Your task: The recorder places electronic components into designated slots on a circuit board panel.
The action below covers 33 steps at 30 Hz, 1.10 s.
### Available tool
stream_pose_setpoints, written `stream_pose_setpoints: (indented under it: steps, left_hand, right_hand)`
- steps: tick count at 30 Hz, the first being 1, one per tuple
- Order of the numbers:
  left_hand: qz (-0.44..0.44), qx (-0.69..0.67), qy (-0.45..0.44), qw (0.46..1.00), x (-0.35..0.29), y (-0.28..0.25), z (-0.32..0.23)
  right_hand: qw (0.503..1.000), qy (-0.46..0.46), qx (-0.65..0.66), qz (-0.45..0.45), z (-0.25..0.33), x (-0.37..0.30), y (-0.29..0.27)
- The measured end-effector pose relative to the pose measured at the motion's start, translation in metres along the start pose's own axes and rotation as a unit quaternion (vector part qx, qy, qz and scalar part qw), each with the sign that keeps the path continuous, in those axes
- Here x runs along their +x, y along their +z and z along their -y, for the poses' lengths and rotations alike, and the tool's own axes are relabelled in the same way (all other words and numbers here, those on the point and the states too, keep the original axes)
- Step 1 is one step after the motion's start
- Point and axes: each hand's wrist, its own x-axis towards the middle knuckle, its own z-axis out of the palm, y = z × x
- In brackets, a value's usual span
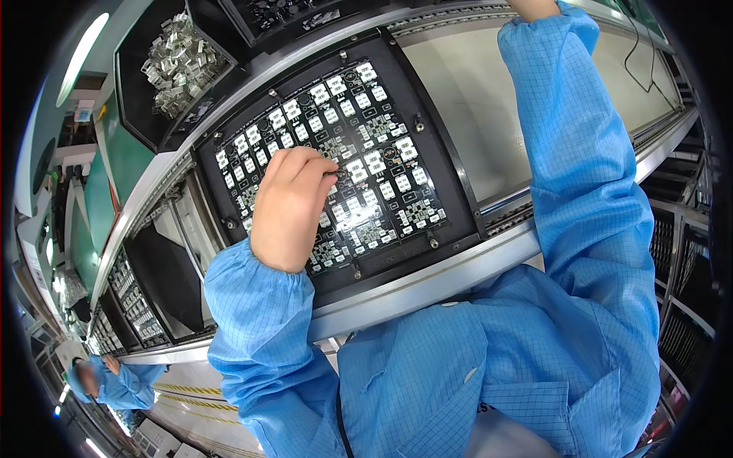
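Observation:
My left hand (289, 208) is over a black circuit board panel (366, 133), its fingers drawn together in a pinch near the middle. Whatever the fingertips hold, if anything, is too small or hidden to make out. White square components stand in rows across the panel, which lies in a black carrier frame (450, 164) with small metal posts along its edges. My right hand (536, 8) reaches away to the far right and is cut off by the upper edge; its fingers are hidden.
A black bin (131, 84) of small silvery metal parts (183, 65) stands beyond the rail at the far left. Another dark tray (286, 17) lies at the top. A metal conveyor rail (427, 286) runs along the near side. At lower left a co-worker (118, 382) in blue stands by more panels.

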Motion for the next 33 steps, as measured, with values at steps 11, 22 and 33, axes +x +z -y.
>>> stream_pose_setpoints:
  steps: [11, 22, 33]
  left_hand:
    - [0.018, -0.002, 0.003, 1.0, -0.002, -0.004, 0.002]
    - [0.021, 0.013, 0.009, 1.0, -0.001, -0.002, 0.0]
    - [0.054, 0.051, 0.034, 0.997, -0.003, -0.037, -0.016]
  right_hand:
    - [1.0, 0.006, 0.004, -0.004, 0.004, 0.002, -0.002]
    - [1.0, -0.011, -0.004, -0.003, 0.004, 0.001, -0.009]
    - [0.975, -0.026, 0.216, -0.049, 0.051, -0.012, -0.04]
